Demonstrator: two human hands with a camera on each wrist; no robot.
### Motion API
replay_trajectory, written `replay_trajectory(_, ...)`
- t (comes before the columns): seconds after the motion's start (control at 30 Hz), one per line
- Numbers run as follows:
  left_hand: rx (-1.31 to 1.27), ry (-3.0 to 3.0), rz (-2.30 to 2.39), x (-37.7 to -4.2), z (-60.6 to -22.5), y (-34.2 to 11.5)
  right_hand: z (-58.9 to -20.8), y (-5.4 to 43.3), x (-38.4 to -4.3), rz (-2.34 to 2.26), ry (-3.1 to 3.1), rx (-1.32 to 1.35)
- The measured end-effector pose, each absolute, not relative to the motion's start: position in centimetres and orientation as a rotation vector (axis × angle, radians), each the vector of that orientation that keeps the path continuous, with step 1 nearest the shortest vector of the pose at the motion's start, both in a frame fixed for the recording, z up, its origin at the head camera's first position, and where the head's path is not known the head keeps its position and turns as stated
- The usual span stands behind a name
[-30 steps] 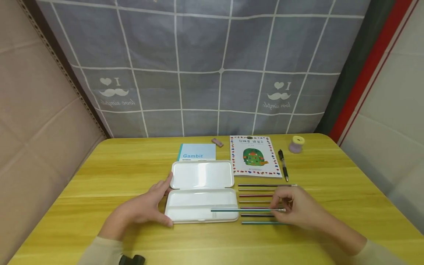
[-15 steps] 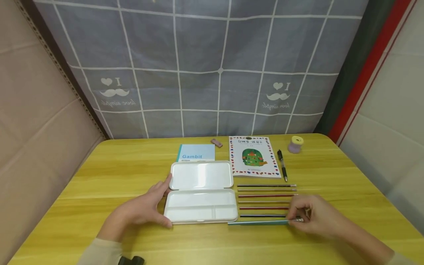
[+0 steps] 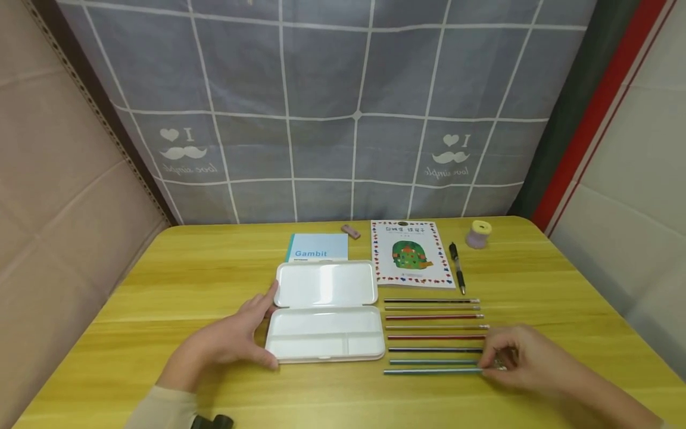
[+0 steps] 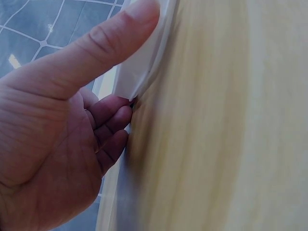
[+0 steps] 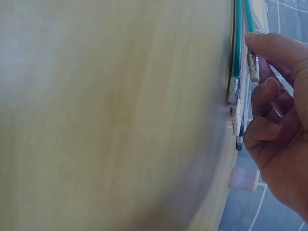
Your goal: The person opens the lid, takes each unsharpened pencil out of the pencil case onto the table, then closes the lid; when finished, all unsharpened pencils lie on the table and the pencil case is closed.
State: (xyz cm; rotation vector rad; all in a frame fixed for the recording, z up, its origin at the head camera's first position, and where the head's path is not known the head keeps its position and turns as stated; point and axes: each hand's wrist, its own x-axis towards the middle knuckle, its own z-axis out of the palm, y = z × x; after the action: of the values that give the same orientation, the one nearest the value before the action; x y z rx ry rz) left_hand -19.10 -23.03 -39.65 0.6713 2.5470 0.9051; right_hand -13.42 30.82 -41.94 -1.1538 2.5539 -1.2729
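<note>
A white pencil case point(image 3: 305, 320) lies open on the table, lid tilted back and tray bare. My left hand point(image 3: 236, 338) holds its left side, the thumb at the front corner and the forefinger by the lid; in the left wrist view the other fingers point(image 4: 113, 118) curl against the case's edge. At the right, my right hand point(image 3: 518, 360) pinches a teal pencil point(image 3: 429, 372) near its eraser end, just in front of another teal pencil point(image 3: 429, 362). Behind these, several dark, red and pale pencils point(image 3: 429, 338) lie in parallel, right of the case.
Behind the case lie a blue notebook point(image 3: 321, 245) and a pink eraser point(image 3: 351, 232). A picture book point(image 3: 409, 253), a black pen point(image 3: 458, 268) and a yellow-topped purple pot point(image 3: 478, 235) are at the back right. A black object point(image 3: 212, 422) shows at the front edge, below my left wrist.
My right hand has moved right and toward me, bringing the teal pencil from above the tray to the front of the pencil row. My left hand stays at the case.
</note>
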Motion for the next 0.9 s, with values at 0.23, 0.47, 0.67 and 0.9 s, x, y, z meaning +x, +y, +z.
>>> replay_trajectory(0.23,0.671,2.552,0.904,-19.10,-39.47,-22.94,-41.92,31.70,-13.00,-1.227,2.600,-1.122)
replay_trajectory(0.47,0.667,2.548,0.914,-19.05,-39.48,-23.01,-42.30,31.65,-12.80,-1.110,2.719,-1.138)
replay_trajectory(0.67,0.685,2.546,0.912,-19.18,-39.55,-23.08,-42.27,31.48,-12.71,-1.027,2.785,-1.119)
replay_trajectory(0.9,0.690,2.538,0.911,-19.30,-39.62,-23.12,-42.12,31.40,-12.58,-0.990,2.815,-1.115)
